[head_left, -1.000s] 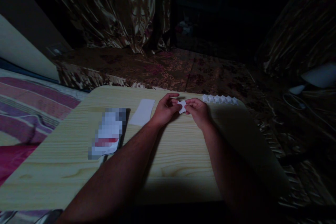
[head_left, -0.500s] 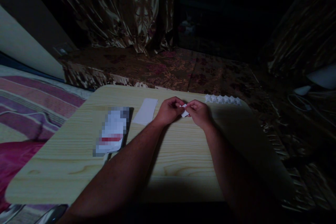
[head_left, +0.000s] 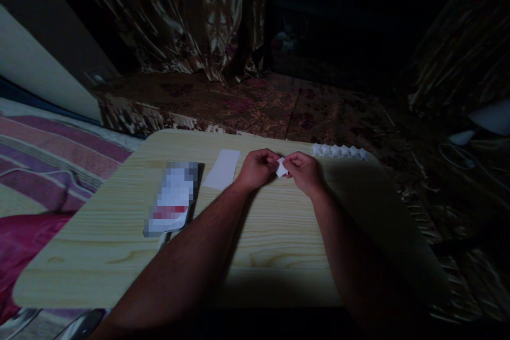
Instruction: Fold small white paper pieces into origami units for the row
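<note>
Between my two hands is a small piece of white folded paper [head_left: 281, 168], held just above the table. My left hand [head_left: 258, 169] pinches its left side with thumb and fingertips. From the right, my right hand [head_left: 305, 171] grips the other side, its fingers also closed. Left of my left hand lies a flat white sheet of paper [head_left: 223, 168]. Several small white folded paper pieces [head_left: 339, 152] stand in a row near the far right edge, beyond my right hand.
A phone [head_left: 173, 199] with a blurred-out screen lies on the left of the wooden table [head_left: 91, 234], a cable at its near end. Striped bedding [head_left: 48, 159] is at the left. Patterned cloth [head_left: 247, 101] covers the ledge behind, below a curtain [head_left: 215, 16].
The white paper between my fingers has turned slightly and more of its face shows. My fingers have shifted a little on it; the other things lie as before.
</note>
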Motion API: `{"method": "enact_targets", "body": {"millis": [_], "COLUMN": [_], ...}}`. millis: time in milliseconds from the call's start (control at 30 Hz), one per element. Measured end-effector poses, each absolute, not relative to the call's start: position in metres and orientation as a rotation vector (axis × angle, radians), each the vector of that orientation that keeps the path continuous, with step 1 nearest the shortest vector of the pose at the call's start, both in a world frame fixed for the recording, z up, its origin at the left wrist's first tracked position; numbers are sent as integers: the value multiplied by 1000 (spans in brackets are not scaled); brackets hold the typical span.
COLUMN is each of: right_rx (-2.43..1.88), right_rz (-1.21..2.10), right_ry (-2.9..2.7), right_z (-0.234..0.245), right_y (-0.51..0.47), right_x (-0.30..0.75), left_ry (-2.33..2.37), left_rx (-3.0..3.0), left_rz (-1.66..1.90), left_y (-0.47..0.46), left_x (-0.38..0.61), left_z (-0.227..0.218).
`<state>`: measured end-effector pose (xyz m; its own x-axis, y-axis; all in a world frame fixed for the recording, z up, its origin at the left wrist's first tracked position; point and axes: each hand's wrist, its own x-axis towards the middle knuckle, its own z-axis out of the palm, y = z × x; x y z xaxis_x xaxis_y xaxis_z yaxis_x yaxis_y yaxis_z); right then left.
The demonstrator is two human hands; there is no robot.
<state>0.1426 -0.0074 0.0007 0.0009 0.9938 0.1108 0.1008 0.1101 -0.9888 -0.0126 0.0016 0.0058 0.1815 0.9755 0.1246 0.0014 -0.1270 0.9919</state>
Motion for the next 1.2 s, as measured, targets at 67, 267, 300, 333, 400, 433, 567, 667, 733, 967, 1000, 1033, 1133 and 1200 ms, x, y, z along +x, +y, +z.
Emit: {"method": "enact_targets", "body": {"millis": [67, 267, 300, 333, 400, 433, 567, 667, 733, 967, 1000, 1033, 1133, 1200], "right_rx": [-1189, -1143, -1141, -1139, -1137, -1133, -1096, -1059, -1033, -997, -989, -985, -1000, -1020], "right_rz": [1078, 1083, 1085, 1088, 1092, 1096, 1106, 1110, 1121, 1151, 1153, 1153, 1142, 1134], "right_ry": [-1328, -1318, -1315, -1312, -1310, -1312, -1332, -1334, -1337, -1337, -1337, -1337, -1337, -1340], "right_z": [0, -2, -3, -3, -2, -2, 0, 1, 2, 6, 6, 7, 7, 7], "right_y": [-7, -6, -6, -6, -7, -7, -8, -8, -9, -11, -11, -11, -11, -11], "right_x": [143, 143, 142, 142, 142, 142, 144, 146, 147, 148, 148, 148, 147, 147], "left_ry": [1027, 1032, 1026, 1018, 989, 968, 892, 868, 853, 845, 849, 854, 860, 854], "left_rx": [1381, 1343, 1344, 1344, 1332, 1320, 1263, 1227, 1202, 1146, 1140, 1137, 1163, 1204], "left_rz": [1162, 1173, 1177, 1180, 1187, 1190, 1192, 1192, 1195, 1184, 1181, 1177, 1166, 1165], "left_y": [2, 2, 2, 3, 3, 3, 4, 3, 3, 4, 4, 4, 3, 3], "left_x": [-12, -12, -12, -12, -13, -13, -14, -15, -15, -16, -16, -16, -17, -17], "left_z": [6, 6, 6, 6, 5, 5, 6, 7, 8, 8, 8, 8, 9, 9]}}
